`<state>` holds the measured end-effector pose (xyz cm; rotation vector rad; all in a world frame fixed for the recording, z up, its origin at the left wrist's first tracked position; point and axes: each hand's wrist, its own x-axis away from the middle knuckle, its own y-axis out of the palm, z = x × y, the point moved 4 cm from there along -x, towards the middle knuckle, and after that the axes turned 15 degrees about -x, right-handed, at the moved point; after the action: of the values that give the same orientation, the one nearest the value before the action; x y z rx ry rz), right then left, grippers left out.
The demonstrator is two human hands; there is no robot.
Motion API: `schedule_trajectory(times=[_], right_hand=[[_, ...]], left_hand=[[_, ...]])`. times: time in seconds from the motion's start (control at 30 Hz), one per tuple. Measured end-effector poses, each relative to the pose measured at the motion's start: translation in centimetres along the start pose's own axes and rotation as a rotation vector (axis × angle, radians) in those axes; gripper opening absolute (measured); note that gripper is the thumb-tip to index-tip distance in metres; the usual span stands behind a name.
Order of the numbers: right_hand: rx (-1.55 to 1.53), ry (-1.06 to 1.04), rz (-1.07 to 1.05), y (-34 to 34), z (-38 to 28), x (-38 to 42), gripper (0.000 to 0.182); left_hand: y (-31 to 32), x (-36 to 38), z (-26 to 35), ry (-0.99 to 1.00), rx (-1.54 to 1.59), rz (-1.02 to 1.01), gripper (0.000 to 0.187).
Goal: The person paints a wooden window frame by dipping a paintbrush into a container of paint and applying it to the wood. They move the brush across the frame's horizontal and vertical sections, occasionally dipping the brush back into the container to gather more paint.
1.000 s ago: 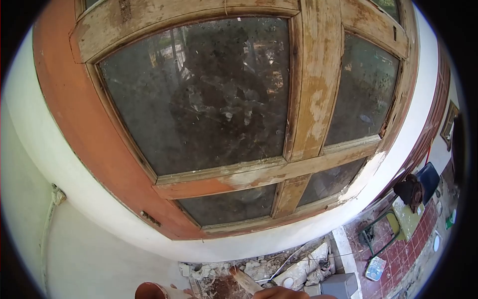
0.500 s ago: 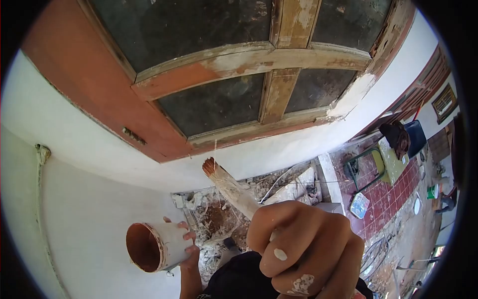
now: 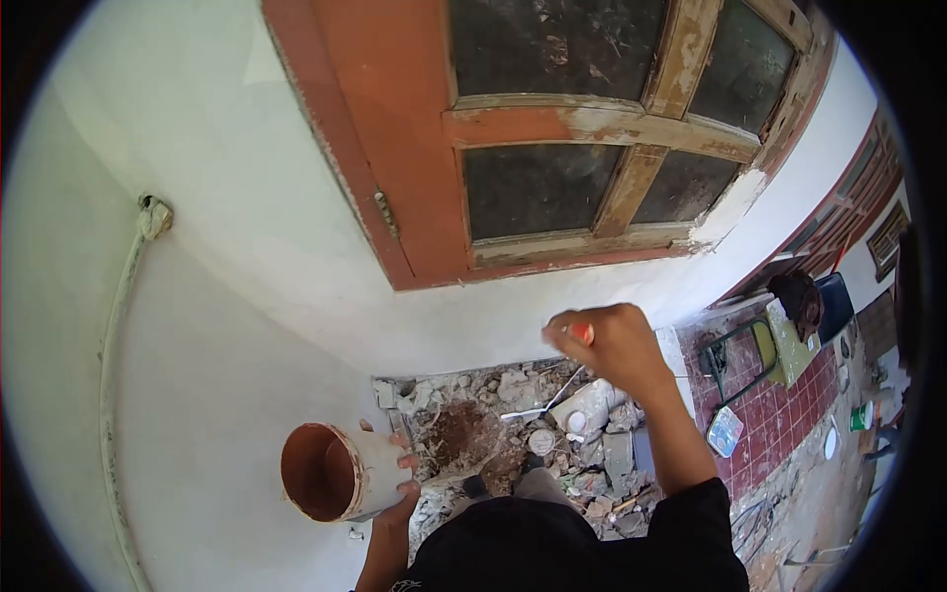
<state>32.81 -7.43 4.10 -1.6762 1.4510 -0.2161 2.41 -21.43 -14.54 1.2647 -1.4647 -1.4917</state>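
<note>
My left hand (image 3: 400,488) grips a white paint bucket (image 3: 380,474) from its right side, fingers spread round the wall. The bucket is tilted, its mouth facing left, and its inside is coated reddish brown. My right hand (image 3: 612,345) is closed on a paintbrush in front of the white wall, below the window. Only a red-orange end of the paintbrush (image 3: 582,333) shows now; its bristles are hidden. Above stands the window frame (image 3: 395,89), orange-red on the left, with worn bare wood round the dark panes.
Broken concrete and rubble (image 3: 513,395) cover the ground by my feet. A pipe (image 3: 118,326) runs down the left wall. To the right are a chair (image 3: 779,345), red floor tiles (image 3: 760,434), a small paint-marked lid or tray (image 3: 724,431) and a green bucket (image 3: 862,416).
My right hand has drawn away from the camera towards the wall, turning so the bristles no longer show. The view has swung left; the bucket stays in my left hand.
</note>
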Motion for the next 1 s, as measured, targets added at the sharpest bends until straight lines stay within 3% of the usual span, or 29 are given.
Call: schedule_trajectory(times=[0.03, 0.13, 0.17, 0.23, 0.27, 0.37, 0.43, 0.53, 0.67, 0.77, 1.0], right_hand=[[0.017, 0.092, 0.025, 0.3, 2.1, 0.0, 0.03], [-0.823, 0.316, 0.239, 0.0, 5.3, 0.1, 0.023], [-0.813, 0.307, 0.242, 0.1, 4.5, -0.1, 0.023], [-1.026, 0.033, 0.472, 0.3, 1.9, -1.1, 0.019], [-1.024, 0.023, 0.476, 0.8, 1.0, -1.8, 0.019], [-0.854, -0.172, 0.515, 2.1, -2.1, -4.3, 0.017], [-0.567, -0.433, 0.588, 2.6, -4.4, -6.1, 0.023], [-0.332, -0.635, 0.567, 2.6, -6.9, -8.2, 0.028], [-0.112, -0.65, 0.547, 2.1, -4.0, -9.8, 0.038], [-0.007, -0.739, 0.51, 1.1, -2.4, -9.3, 0.036], [-0.012, -0.592, 0.533, -3.2, 1.1, -6.5, 0.035]], left_hand=[[-0.4, 1.1, 0.7, 0.006, 0.017, 0.018, 0.048], [-0.2, 2.8, 2.0, 0.008, 0.031, 0.014, 0.047], [-0.1, 3.2, 2.2, 0.014, 0.025, 0.006, 0.046], [-0.5, 3.9, 2.8, 0.028, -0.027, -0.035, 0.053], [-0.5, 4.1, 3.1, 0.045, -0.085, -0.064, 0.062], [0.9, 3.5, 2.2, 0.035, -0.076, -0.068, 0.061], [0.6, 3.3, 2.1, 0.032, -0.108, -0.066, 0.06], [0.3, 3.3, 1.7, 0.031, -0.118, -0.04, 0.061], [0.0, 2.8, 0.3, 0.036, -0.093, -0.039, 0.063], [-0.7, 2.6, -0.4, 0.03, -0.079, 0.001, 0.062], [-1.6, 1.2, -3.2, 0.031, -0.034, 0.035, 0.059]])
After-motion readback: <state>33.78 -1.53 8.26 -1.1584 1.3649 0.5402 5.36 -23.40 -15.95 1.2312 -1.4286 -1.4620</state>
